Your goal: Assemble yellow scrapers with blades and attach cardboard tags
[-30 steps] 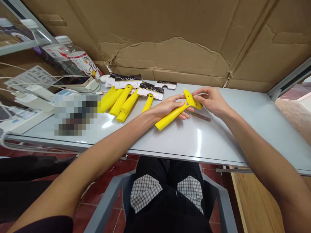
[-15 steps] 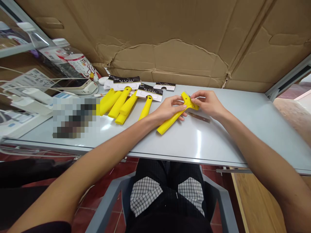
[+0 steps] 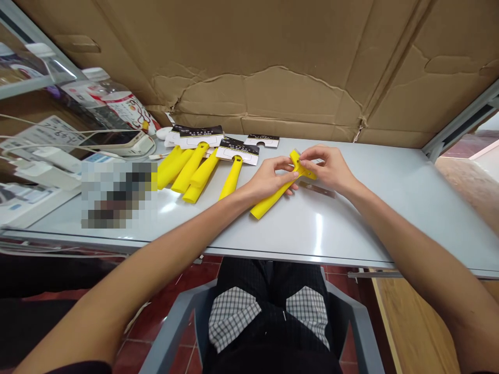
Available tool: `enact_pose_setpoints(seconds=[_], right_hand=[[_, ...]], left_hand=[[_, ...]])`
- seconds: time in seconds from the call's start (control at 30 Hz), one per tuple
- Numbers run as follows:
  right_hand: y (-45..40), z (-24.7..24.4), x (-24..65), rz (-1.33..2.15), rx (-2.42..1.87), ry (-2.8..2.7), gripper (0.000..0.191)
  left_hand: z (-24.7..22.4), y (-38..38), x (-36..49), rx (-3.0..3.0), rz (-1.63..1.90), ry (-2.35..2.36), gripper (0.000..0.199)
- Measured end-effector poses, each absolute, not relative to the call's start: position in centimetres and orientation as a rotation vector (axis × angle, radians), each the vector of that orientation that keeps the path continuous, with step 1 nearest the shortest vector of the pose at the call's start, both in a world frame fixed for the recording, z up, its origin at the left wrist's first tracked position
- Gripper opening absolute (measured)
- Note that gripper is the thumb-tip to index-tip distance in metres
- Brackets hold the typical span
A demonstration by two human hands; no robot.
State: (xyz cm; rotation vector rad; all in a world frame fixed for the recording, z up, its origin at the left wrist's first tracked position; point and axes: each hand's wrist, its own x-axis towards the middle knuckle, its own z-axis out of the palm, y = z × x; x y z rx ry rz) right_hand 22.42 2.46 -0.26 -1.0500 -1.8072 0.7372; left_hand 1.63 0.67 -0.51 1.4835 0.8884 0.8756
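My left hand (image 3: 270,182) is closed around the upper part of a yellow plastic scraper handle (image 3: 268,203), thumb on top. Its shaft slants down to the left, and its wide T-shaped head has small holes. At that head, my right hand (image 3: 325,163) has thumb and fingers pinched together against the plastic; anything small between the fingertips is hidden. A thin, flat metal blade (image 3: 317,190) lies on the table just below the head, partly behind the fingers. Left of my hands lie several more yellow handles (image 3: 193,169), some with black-and-white header cards (image 3: 238,150) on their ends.
A loose header card (image 3: 262,141) rests near the cardboard (image 3: 257,93) at the table's back. On the left are a phone (image 3: 113,138), cables, white boxes (image 3: 42,176) and plastic bottles (image 3: 117,98). A blurred-out patch (image 3: 119,195) covers something there. The grey table's (image 3: 390,208) front edge runs above my lap.
The view has shifted slightly. My right fingers have moved a little left across the scraper head, covering more of it. My left hand keeps its hold, and the blade stays on the table.
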Motion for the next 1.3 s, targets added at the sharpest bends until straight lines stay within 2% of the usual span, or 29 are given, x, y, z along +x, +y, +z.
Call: enact_pose_setpoints(seconds=[0.47, 0.7, 0.87, 1.07, 1.17, 1.3], right_hand=[[1.9, -0.1, 21.9, 0.716, -1.202, -1.792, 0.011], [0.9, 0.3, 21.2, 0.769, -1.324, -1.671, 0.02], [0.9, 0.1, 20.8, 0.93, -1.391, -1.451, 0.028], [1.1, -0.2, 20.7, 0.945, -1.395, -1.424, 0.026], [1.5, 0.3, 21.4, 0.713, -1.346, -1.596, 0.019], [2.7, 1.4, 23.7, 0.057, -1.343, -1.793, 0.011]], left_hand=[[-1.3, 0.8, 1.5, 1.648, 0.897, 0.921, 0.021], [-1.2, 0.7, 1.6, 1.654, 0.888, 0.947, 0.02], [-1.3, 0.5, 1.5, 1.672, 0.883, 0.924, 0.021], [-1.3, 0.6, 1.6, 1.628, 0.861, 0.881, 0.025], [-1.1, 0.9, 1.8, 1.465, 0.915, 0.888, 0.022], [-0.7, 1.3, 1.9, 1.146, 1.009, 0.984, 0.015]])
